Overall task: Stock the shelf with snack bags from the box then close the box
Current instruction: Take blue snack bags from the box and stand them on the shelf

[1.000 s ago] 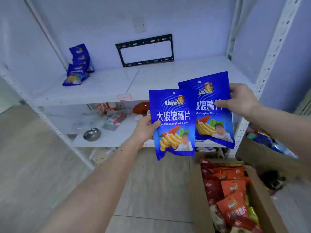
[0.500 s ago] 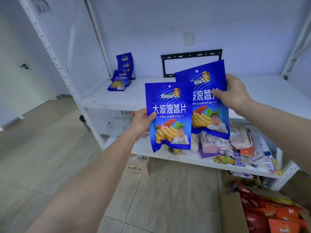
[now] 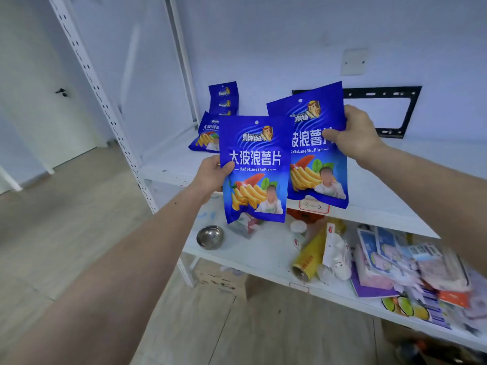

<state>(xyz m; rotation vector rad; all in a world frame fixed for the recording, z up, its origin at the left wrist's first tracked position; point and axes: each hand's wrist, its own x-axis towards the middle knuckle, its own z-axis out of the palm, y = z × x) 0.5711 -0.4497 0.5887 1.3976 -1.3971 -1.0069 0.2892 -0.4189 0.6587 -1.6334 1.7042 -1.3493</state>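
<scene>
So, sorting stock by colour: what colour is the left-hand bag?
Blue, with white lettering; the bag shows best in the head view.

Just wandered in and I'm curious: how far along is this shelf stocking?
Done: a few blue snack bags already sit at the back left of the upper shelf. In hand: the left hand holds one blue bag and the right hand holds a second bag, both in front of that shelf, not yet set down. Left: placing these; the box is out of view, so its state is unknown.
</scene>
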